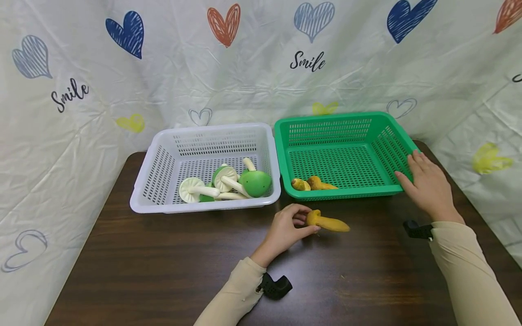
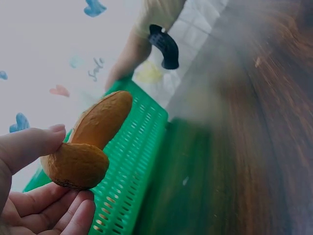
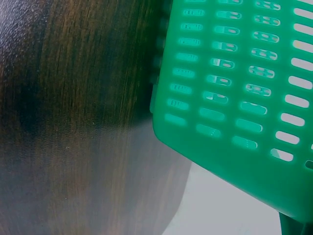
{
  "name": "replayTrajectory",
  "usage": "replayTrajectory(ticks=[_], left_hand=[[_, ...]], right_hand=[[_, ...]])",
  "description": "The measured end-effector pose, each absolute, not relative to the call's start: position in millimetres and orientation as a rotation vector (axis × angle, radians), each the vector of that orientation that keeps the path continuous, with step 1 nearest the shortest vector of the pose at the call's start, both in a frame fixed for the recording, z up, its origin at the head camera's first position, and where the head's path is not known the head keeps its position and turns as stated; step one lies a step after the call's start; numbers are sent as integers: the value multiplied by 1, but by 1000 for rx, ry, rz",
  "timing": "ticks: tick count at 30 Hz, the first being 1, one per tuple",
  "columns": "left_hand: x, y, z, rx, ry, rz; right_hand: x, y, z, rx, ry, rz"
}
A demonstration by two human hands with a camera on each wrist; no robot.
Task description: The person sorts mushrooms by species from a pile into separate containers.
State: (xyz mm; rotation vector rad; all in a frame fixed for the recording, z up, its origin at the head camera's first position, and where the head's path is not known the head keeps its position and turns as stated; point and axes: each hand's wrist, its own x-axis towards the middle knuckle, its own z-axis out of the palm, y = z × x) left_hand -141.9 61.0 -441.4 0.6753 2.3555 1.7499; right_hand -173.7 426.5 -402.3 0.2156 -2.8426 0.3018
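Note:
My left hand [image 1: 285, 230] pinches a yellow-brown toy mushroom [image 1: 333, 224] by its cap, low over the table in front of the green basket [image 1: 346, 194]. In the left wrist view, the thumb lies on one side of the mushroom [image 2: 76, 166] and the fingers on the other, its stem pointing away. My right hand [image 1: 433, 188] rests on the right rim of the green basket, fingers extended along it. Two brownish-yellow mushrooms [image 1: 300, 184] lie in that basket's near left corner. The right wrist view shows only the basket's slotted wall [image 3: 230, 161], with the hand out of sight.
Left of the green basket stands a white basket [image 1: 161, 208] with several green-capped, white-stemmed mushrooms [image 1: 256, 183] in its near right part. Both baskets stand at the back of the dark wooden table [image 1: 163, 267], before a white cloth [image 1: 171, 72] printed with hearts.

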Motion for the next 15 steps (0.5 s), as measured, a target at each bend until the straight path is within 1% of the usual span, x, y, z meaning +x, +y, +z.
replayTrajectory(ticks=[15], left_hand=[[-136,56,-420,735,2328,1833]], right_hand=[[-173,426,-403,209,-2838,319]])
